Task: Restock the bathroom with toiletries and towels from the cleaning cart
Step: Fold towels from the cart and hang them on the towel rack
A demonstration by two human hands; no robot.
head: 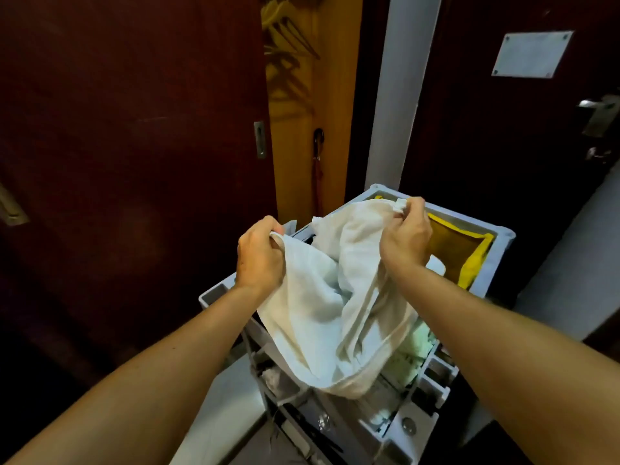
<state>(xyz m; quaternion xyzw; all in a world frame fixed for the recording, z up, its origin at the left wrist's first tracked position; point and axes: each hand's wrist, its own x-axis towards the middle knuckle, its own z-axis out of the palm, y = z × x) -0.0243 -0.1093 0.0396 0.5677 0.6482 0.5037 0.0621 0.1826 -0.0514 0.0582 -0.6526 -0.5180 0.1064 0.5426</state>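
White towel (322, 297) stretched above the cleaning cart (496, 260), left hand (260, 255) and right hand (406, 236) each pinching a top corner.

White towel (322, 307) (rumpled) hangs over grey cleaning cart (500, 263).

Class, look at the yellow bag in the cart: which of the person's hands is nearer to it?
Right. The right hand grips the white towel just beside the yellow bag; the left hand grips the towel's other end, farther away across the cart.
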